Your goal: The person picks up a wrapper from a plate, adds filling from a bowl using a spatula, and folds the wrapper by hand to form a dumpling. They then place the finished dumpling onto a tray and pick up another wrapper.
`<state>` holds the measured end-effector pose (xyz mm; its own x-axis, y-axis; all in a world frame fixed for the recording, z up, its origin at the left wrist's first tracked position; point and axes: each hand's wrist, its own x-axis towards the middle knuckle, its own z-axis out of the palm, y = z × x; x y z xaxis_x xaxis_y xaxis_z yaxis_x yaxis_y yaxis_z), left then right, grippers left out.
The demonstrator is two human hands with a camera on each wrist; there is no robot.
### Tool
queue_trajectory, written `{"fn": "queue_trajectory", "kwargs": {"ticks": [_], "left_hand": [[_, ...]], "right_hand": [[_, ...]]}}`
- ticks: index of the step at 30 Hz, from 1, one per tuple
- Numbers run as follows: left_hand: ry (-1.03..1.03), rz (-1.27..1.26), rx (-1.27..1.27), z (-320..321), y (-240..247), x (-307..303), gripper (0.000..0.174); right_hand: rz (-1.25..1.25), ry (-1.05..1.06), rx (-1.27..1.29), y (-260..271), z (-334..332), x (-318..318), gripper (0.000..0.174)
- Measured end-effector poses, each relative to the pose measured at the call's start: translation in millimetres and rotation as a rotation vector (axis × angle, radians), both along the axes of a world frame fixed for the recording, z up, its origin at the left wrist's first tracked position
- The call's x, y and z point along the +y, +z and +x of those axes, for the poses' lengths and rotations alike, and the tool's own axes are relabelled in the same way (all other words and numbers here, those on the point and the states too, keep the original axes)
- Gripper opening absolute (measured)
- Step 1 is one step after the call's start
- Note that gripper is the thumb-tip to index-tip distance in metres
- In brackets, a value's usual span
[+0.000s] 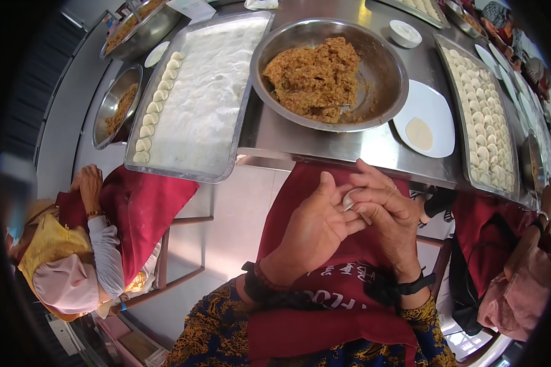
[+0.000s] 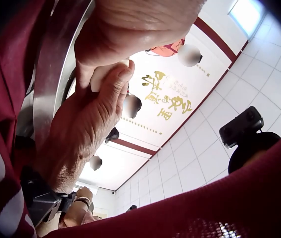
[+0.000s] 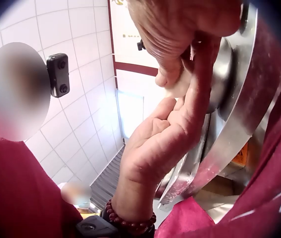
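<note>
Dumpling point(image 1: 349, 200) of pale dough is pinched between both hands over the red apron point(image 1: 349, 275), just on the near side of the steel table point(image 1: 349, 144). The left hand point(image 1: 315, 229) cups it from the left with its fingers curled round it. The right hand point(image 1: 389, 214) closes over it from the right, thumb and fingertips squeezing the dough, so only a sliver shows. On the table beyond the hands stands a steel bowl point(image 1: 382, 73) of brown filling point(image 1: 315, 76). Right of it, a white plate point(image 1: 431, 101) bears one round wrapper point(image 1: 419, 133). A left tray point(image 1: 177, 174) and a right tray point(image 1: 457, 119) hold rows of finished dumplings.
</note>
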<state>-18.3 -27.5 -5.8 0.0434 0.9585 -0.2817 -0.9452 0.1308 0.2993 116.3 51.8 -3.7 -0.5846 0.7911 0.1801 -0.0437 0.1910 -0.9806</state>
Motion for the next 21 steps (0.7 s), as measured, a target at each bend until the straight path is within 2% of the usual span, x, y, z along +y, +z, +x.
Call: {"fn": "queue_trajectory", "kwargs": {"ticks": [3,5,7,9,15,19,21], "left_hand": [[-0.030,0.030,-0.014,-1,-3,0,0.062],[-0.101,-0.036,0.083,-2,-3,-1,0.058],[-0.080,-0.032,0.075,-2,-3,-2,0.057],[-0.058,-0.027,0.068,-2,-4,-2,0.056],[-0.001,-0.008,-0.009,1,-8,-1,0.051],[0.001,0.015,-0.019,3,-11,-1,0.040],[-0.010,0.015,0.001,3,-12,-3,0.037]], "right_hand": [[0.038,0.013,-0.047,-1,4,3,0.016],[0.054,0.034,-0.061,-3,5,5,0.017],[0.070,0.056,-0.076,-2,4,4,0.018],[-0.073,-0.005,-0.012,2,0,-1,0.021],[-0.022,-0.013,0.016,2,0,-1,0.021],[-0.065,-0.001,0.057,-4,4,1,0.019],[0.029,0.024,0.026,-2,5,3,0.017]]}}
